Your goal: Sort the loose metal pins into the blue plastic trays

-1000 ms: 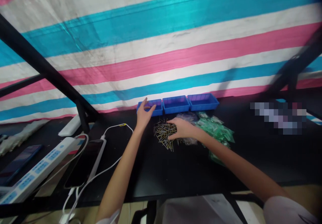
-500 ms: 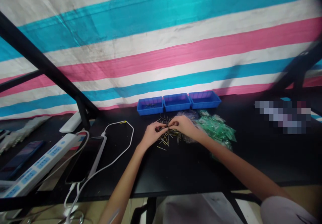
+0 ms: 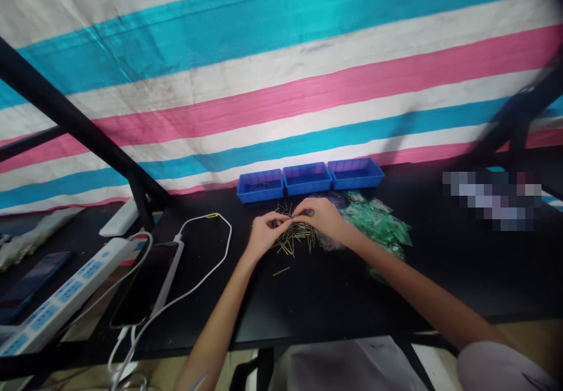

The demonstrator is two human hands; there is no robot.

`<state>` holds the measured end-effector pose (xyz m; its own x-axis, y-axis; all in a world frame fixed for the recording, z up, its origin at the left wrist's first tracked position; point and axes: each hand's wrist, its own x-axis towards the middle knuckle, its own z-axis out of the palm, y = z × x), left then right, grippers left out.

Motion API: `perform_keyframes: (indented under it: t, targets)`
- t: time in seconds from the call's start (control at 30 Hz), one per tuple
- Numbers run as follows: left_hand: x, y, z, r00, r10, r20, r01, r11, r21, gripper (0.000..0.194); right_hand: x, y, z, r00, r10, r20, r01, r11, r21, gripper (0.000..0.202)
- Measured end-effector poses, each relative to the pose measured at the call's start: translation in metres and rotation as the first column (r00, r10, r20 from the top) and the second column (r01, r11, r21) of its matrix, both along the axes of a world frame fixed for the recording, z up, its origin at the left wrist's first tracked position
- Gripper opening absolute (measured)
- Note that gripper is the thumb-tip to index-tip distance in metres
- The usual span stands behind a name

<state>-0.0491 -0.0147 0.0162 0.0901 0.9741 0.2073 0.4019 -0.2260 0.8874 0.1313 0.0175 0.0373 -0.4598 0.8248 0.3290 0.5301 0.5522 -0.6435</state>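
Note:
A heap of thin metal pieces [image 3: 297, 241], grey and yellowish and shaped like small rods or drill bits, lies on the black table. Over it my left hand [image 3: 264, 235] is closed in a pinch, thumb and fingers meeting. My right hand [image 3: 324, 216] pinches too, its fingertips touching those of the left. Whatever sits between the fingertips is too small to make out. One loose thin piece [image 3: 281, 271] lies apart, nearer the front edge. Beside my right forearm is a pile of green plastic packets [image 3: 380, 227]; some clear bags [image 3: 329, 241] are partly hidden behind that hand.
Three blue trays stand in a row at the back; the left tray [image 3: 260, 193] holds a few thin pieces. Leftward are a white cable [image 3: 229, 241], a phone [image 3: 143, 285] and a power strip [image 3: 65, 297]. A striped sheet [image 3: 281, 98] hangs behind.
The loose thin piece has shifted toward the front edge and turned slightly. Both hands stay over the heap, with their fingertips still together. The view has moved a little.

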Motion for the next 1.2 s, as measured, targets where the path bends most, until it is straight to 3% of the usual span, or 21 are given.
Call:
perform_keyframes:
  t: [0.2, 0.33, 0.47, 0.57, 0.67, 0.73, 0.83, 1.0, 1.1, 1.2]
  targets:
    - [0.002, 0.0, 0.004, 0.994, 0.048, 0.099, -0.059, 0.992, 0.113, 0.02, -0.005, -0.004, -0.004, 0.998, 0.045, -0.044, -0.05, 0.993, -0.103, 0.015]
    - [0.002, -0.002, 0.006, 0.993, 0.076, 0.087, -0.084, 0.992, 0.095, 0.022, -0.003, -0.004, 0.007, 0.999, 0.028, -0.029, -0.03, 0.996, -0.082, 0.017]
    - [-0.009, 0.018, 0.011, 0.961, 0.223, 0.161, -0.245, 0.961, 0.128, 0.031, 0.001, -0.009, 0.02, 1.0, -0.009, 0.023, 0.011, 0.998, -0.065, 0.027]
    - [-0.021, 0.045, 0.019, 0.942, 0.305, 0.139, -0.33, 0.92, 0.213, 0.036, 0.004, -0.026, 0.021, 0.959, 0.234, 0.159, -0.215, 0.968, -0.129, 0.041]
    - [-0.027, 0.058, 0.028, 0.952, 0.302, 0.054, -0.306, 0.919, 0.248, 0.053, 0.005, -0.045, 0.011, 0.833, 0.498, 0.239, -0.444, 0.861, -0.247, 0.036]
    - [-0.026, 0.053, 0.031, 0.962, 0.273, 0.002, -0.264, 0.926, 0.27, 0.052, 0.006, -0.055, 0.002, 0.786, 0.545, 0.293, -0.48, 0.836, -0.267, 0.03]
    - [-0.021, 0.031, 0.032, 0.986, 0.159, -0.04, -0.144, 0.958, 0.249, 0.038, 0.007, -0.06, -0.011, 0.769, 0.517, 0.377, -0.485, 0.855, -0.182, 0.018]
    - [-0.019, -0.008, 0.027, 0.993, 0.001, -0.114, 0.009, 0.996, 0.091, 0.029, 0.003, -0.062, -0.021, 0.766, 0.474, 0.434, -0.517, 0.856, -0.022, 0.024]
    - [-0.018, -0.024, 0.027, 0.988, -0.069, -0.138, 0.072, 0.997, 0.018, 0.028, 0.001, -0.06, -0.021, 0.859, 0.36, 0.365, -0.394, 0.919, 0.021, 0.02]
    - [-0.015, -0.035, 0.025, 0.982, -0.155, -0.106, 0.152, 0.988, -0.035, 0.026, 0.001, -0.057, -0.015, 0.967, 0.191, 0.168, -0.187, 0.982, -0.038, 0.016]
